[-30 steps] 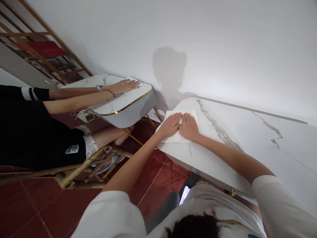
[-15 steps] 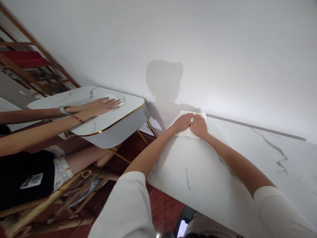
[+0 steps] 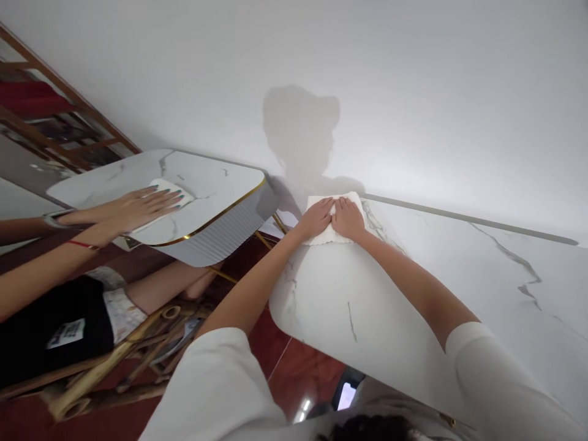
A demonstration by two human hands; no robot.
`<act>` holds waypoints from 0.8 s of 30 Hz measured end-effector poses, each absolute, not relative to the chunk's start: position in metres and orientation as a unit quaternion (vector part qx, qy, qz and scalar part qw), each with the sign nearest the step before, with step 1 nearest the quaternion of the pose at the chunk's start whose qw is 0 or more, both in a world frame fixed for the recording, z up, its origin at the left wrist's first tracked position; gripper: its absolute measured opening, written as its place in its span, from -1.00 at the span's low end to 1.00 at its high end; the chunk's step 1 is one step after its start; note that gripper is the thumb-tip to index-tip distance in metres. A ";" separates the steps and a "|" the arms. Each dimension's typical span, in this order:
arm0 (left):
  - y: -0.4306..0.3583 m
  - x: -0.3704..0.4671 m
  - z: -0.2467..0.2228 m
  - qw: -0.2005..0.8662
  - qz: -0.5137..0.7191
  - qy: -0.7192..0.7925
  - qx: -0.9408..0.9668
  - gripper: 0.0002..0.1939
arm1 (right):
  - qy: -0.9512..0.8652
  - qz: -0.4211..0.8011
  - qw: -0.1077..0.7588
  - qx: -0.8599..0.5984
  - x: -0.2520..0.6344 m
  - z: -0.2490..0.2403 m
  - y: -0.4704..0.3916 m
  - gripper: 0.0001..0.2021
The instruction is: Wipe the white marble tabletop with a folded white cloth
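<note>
A white cloth (image 3: 334,236) lies spread on a white marble-patterned tabletop (image 3: 316,294), close to the wall at its far left corner. My left hand (image 3: 316,219) rests flat on the cloth, fingers stretched forward and open. Beside it, my right hand (image 3: 348,218) presses on the same cloth, also open with its fingers laid flat. The two hands touch or nearly touch at the thumbs. Part of the cloth is hidden beneath both palms.
At left, a co-worker's hands (image 3: 142,206) lie on another white cloth (image 3: 166,187) on a second marble-patterned table (image 3: 206,177) with gold trim. A wooden chair (image 3: 87,373) stands below. The wall (image 3: 436,122) backs both tables. A lit phone (image 3: 346,396) shows below my table's edge.
My hands and the cloth have slid slightly left along the tabletop, toward its far left corner. The co-worker's hands and cloth have moved left and nearer to the co-worker. The view has shifted slightly.
</note>
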State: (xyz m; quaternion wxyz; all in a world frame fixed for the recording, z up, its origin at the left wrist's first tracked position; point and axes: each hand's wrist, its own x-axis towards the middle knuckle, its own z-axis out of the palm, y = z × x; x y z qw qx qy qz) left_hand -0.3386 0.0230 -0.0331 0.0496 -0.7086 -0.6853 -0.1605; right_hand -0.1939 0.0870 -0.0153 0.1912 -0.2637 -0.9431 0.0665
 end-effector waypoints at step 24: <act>-0.173 -0.226 -0.036 0.118 -0.105 -0.743 -0.651 -0.43 | -0.962 0.112 0.210 -0.136 -0.096 -0.022 -0.070 -0.44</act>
